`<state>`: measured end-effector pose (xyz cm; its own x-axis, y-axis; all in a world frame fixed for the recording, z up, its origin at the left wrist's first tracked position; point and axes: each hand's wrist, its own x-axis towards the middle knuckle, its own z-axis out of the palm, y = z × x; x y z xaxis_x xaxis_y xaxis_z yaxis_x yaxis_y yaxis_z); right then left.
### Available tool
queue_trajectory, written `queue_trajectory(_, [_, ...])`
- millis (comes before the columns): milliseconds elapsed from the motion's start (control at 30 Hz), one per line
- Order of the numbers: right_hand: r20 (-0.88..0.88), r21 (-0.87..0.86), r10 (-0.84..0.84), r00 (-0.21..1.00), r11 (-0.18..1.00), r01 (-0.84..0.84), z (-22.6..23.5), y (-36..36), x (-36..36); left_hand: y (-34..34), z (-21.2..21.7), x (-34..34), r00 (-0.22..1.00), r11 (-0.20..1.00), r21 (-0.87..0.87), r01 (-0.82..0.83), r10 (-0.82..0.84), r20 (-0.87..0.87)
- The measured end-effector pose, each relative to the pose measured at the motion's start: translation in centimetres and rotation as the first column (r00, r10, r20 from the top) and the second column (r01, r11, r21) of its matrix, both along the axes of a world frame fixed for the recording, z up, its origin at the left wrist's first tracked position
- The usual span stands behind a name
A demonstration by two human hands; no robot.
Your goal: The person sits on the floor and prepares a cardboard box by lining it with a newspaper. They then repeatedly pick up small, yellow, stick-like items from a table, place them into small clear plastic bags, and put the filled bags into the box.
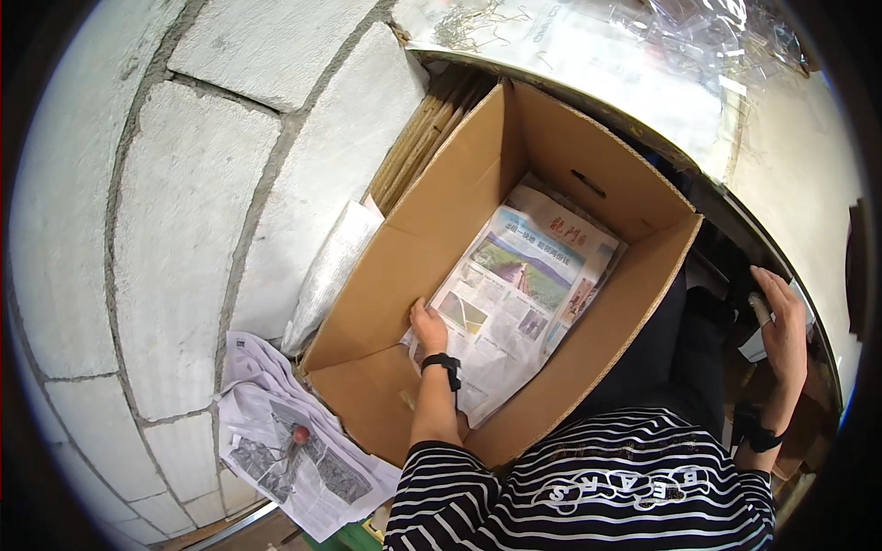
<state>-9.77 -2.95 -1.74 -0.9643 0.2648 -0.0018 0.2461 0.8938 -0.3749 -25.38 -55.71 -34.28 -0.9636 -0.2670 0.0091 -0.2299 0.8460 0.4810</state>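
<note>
Large open brown cardboard box (pixel 514 275) beside pale block wall (pixel 184 211); printed newspaper sheet (pixel 514 303) lines its floor. Left hand (pixel 427 326) flat, pressing the sheet's near-left edge. Right hand (pixel 781 321) outside the box's right wall, curled on a small pale object. Lining step; next, smooth into corners.

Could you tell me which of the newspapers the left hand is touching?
The newspaper lining the cardboard box; the left hand presses its edge. The crumpled newspaper lies outside.
</note>
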Motion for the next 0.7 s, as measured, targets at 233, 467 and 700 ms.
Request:
queue_trajectory(233, [0.008,-0.062,0.019,1.000,0.998,-0.018,-1.0,-0.2,0.2,-2.7,1.3,-0.8,0.980,0.976,0.205,0.073,-0.109,0.168])
queue_trajectory(467, [-0.025,-0.063,0.010,1.000,0.998,-0.012,-0.7,-0.4,0.8,-3.6,3.7,-1.4,0.779,0.845,0.533,-0.038,-0.309,0.545])
queue_trajectory(700, [-0.048,-0.016,0.045,0.998,0.999,-0.045,0.3,-0.6,1.0,-1.3,10.6,-2.4,0.590,0.860,0.272,0.431,-0.497,0.636])
